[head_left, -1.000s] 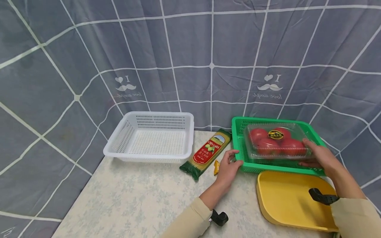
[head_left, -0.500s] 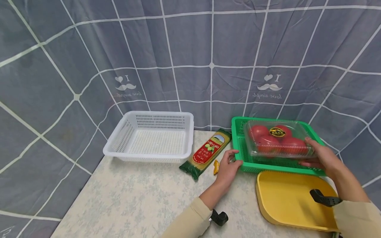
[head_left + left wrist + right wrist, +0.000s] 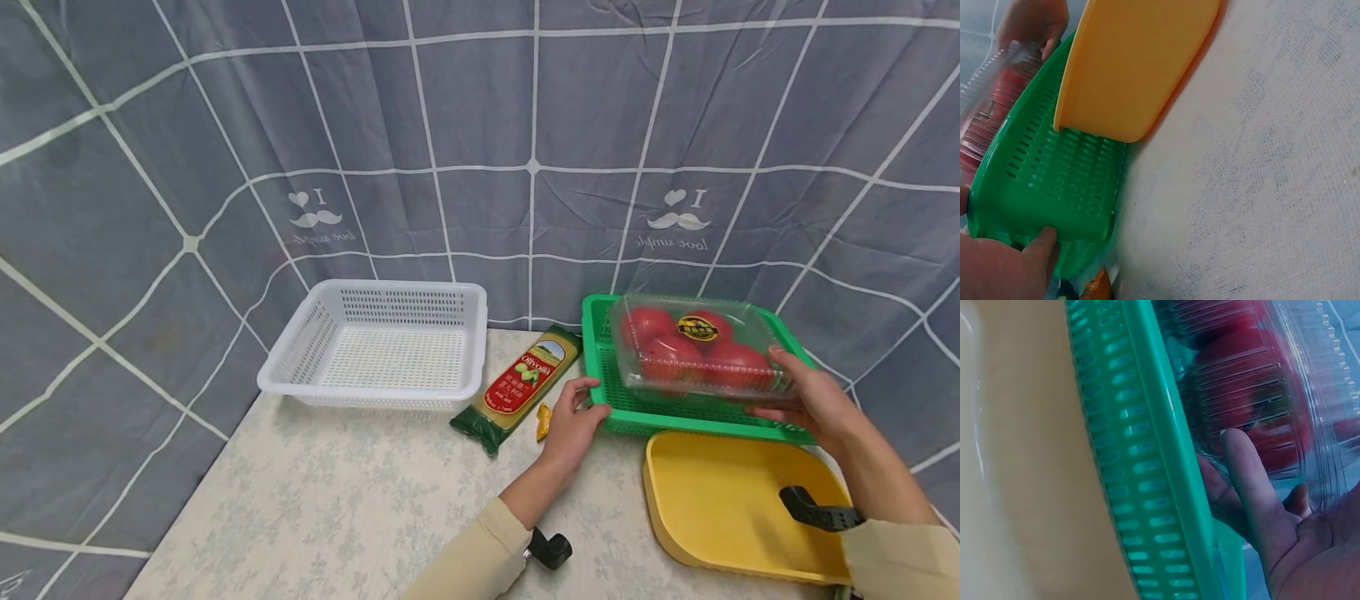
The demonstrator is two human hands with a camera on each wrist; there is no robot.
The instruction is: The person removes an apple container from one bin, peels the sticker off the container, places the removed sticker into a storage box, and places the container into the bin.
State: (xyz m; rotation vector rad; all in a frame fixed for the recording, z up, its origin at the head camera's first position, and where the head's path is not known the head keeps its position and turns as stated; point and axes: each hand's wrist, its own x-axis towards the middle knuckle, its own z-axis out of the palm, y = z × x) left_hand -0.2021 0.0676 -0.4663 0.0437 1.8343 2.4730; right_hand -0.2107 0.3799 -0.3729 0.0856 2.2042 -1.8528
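Note:
My right hand (image 3: 821,404) grips the right end of a clear plastic box of tomatoes (image 3: 697,354), which bears a black and yellow label. In the right wrist view the fingers (image 3: 1250,469) lie along the ribbed end of this box (image 3: 1254,400). The box tilts a little over the green basket (image 3: 637,412), and its far edge overlaps the back rim in the head view. My left hand (image 3: 573,425) holds the basket's front left corner, one finger (image 3: 1041,244) on the outer wall.
A yellow tub (image 3: 742,500) stands right in front of the green basket. Left of my left hand lie a pasta packet (image 3: 525,379) and a small yellow wrapped sweet (image 3: 544,421). Further left is a white basket (image 3: 393,354). A grey checked curtain (image 3: 480,208) hangs behind the table.
The box of tomatoes has risen slightly in my right hand and moved toward the back of the green basket. My left hand has stayed at the basket's corner.

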